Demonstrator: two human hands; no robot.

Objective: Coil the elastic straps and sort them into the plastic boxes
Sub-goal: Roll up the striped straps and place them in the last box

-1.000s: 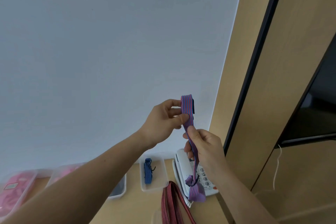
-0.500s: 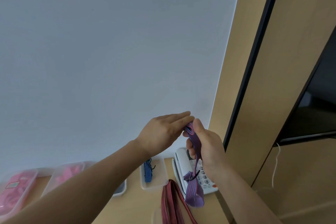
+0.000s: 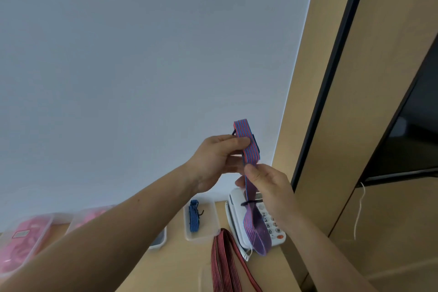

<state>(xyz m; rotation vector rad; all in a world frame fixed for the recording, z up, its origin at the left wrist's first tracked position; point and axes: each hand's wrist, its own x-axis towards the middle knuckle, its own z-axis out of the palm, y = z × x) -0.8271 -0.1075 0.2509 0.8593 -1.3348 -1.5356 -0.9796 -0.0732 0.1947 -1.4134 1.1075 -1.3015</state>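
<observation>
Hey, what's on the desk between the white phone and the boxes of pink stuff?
In the head view, a clear plastic box holding one blue strap, plus a second box mostly hidden by the left forearm.

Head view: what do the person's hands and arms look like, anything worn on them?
Both are bare. The left hand and right hand wear no gloves, and no ring shows. The left forearm and right forearm show no sleeve, watch or band as far as the frame reaches. No cables or markings.
</observation>
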